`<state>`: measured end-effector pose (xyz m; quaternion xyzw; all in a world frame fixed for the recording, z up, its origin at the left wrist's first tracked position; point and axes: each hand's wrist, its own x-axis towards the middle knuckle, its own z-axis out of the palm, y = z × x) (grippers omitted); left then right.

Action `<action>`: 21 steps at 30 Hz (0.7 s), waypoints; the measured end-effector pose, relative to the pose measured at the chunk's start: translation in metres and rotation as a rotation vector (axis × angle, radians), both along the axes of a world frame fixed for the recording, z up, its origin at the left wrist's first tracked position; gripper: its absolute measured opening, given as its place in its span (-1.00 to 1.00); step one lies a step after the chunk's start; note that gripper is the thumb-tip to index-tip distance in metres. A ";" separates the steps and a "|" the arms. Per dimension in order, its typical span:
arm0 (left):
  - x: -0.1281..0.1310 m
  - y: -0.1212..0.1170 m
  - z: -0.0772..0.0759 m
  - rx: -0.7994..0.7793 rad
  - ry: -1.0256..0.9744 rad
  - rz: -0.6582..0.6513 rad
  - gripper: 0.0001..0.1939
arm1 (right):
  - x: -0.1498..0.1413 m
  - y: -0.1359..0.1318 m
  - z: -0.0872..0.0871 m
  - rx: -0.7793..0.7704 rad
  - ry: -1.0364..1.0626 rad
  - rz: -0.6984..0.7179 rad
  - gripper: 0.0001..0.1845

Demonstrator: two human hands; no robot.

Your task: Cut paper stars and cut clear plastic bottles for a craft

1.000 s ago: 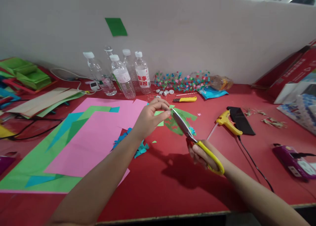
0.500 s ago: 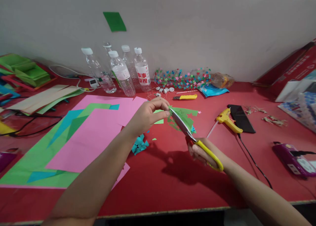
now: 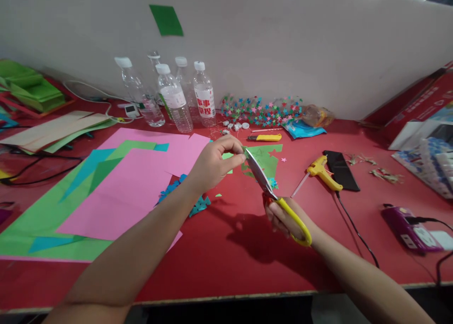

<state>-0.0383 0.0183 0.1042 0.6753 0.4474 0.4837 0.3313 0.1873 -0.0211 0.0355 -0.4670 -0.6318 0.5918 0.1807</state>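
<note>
My left hand (image 3: 221, 161) pinches a small piece of green paper (image 3: 245, 150), mostly hidden by the fingertips. The tips of the scissors (image 3: 261, 175) meet that piece; their blades look nearly closed. My right hand (image 3: 285, 215) grips the yellow handles of these scissors. Behind the blades lies a green paper sheet (image 3: 271, 161) with star-shaped cutouts and drawn outlines. A few small blue and green stars (image 3: 272, 183) rest beside the blades. Blue paper scraps (image 3: 200, 206) lie under my left forearm.
Pink sheets (image 3: 116, 191) overlap green and blue paper at left. Several plastic bottles (image 3: 204, 95) stand by the wall, beside a star-covered bottle (image 3: 262, 111) lying down. A yellow utility knife (image 3: 264, 138), glue gun (image 3: 323, 173), black phone (image 3: 341, 170) and purple power strip (image 3: 412, 229) are on the red table.
The view has shifted slightly. Both hands stay together at the green piece, with the scissor tips still against it. More blue scraps show beside my left forearm.
</note>
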 end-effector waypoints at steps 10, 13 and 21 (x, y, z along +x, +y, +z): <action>-0.003 -0.003 0.008 0.034 0.027 -0.024 -0.89 | 0.006 0.003 0.010 0.138 0.073 0.127 -0.31; -0.003 -0.004 0.009 0.034 0.029 -0.037 -0.89 | 0.004 0.002 0.009 0.126 0.047 0.096 -0.32; 0.005 -0.003 -0.001 0.004 -0.055 0.003 -0.89 | -0.001 -0.003 0.004 0.089 0.021 0.032 -0.32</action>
